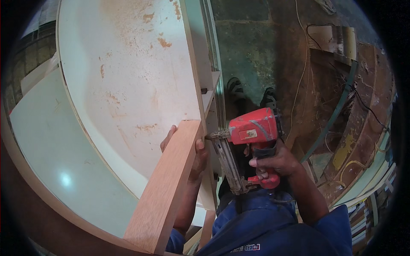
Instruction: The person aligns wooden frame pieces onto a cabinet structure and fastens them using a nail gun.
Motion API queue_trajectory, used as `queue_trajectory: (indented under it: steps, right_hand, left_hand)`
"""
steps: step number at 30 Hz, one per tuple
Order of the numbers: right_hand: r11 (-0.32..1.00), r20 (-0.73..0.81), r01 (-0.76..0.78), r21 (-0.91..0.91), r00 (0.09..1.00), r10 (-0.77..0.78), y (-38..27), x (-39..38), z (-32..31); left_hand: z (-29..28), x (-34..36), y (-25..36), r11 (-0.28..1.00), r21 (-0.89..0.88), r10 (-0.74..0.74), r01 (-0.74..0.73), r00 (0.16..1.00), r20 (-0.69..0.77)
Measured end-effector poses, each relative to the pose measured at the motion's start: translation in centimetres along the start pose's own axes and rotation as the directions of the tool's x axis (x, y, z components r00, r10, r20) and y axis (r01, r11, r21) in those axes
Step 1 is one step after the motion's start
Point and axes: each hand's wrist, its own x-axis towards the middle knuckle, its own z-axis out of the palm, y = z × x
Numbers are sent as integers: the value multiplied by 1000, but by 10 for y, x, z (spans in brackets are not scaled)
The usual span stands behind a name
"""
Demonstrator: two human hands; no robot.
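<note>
Wooden plank (166, 187) against stained white panel (128, 72).

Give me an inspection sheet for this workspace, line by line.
Surface: large white panel, stained with orange-brown dust.
Job's things: reddish-brown wooden board set on edge against the panel; red nail gun, nose at the panel's edge.
Clutter: wood offcuts on the floor.
Hands: left hand grips the board; right hand grips the nail gun.
Cables: green hose, thin wires across the floor.
Surroundings: dusty green floor.
</note>
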Motion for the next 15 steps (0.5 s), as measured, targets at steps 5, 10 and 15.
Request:
queue_trajectory:
  steps: [5, 10, 15]
  right_hand:
    - [996, -39, 2, -86, 999, -6, -14, -6, -1]
    - [976, -113, 33, -215, 992, -59, -36, -8, 0]
    - [967, -126, 72, -244, 986, -106, -39, -2, -1]
  left_hand:
    - [-3, 3, -2, 998, 48, 34, -35, 999, 28]
    - [5, 9, 0, 982, -189, 12, -14, 1000, -9]
    - [7, 17, 7, 921, -390, 23, -8, 999, 32]
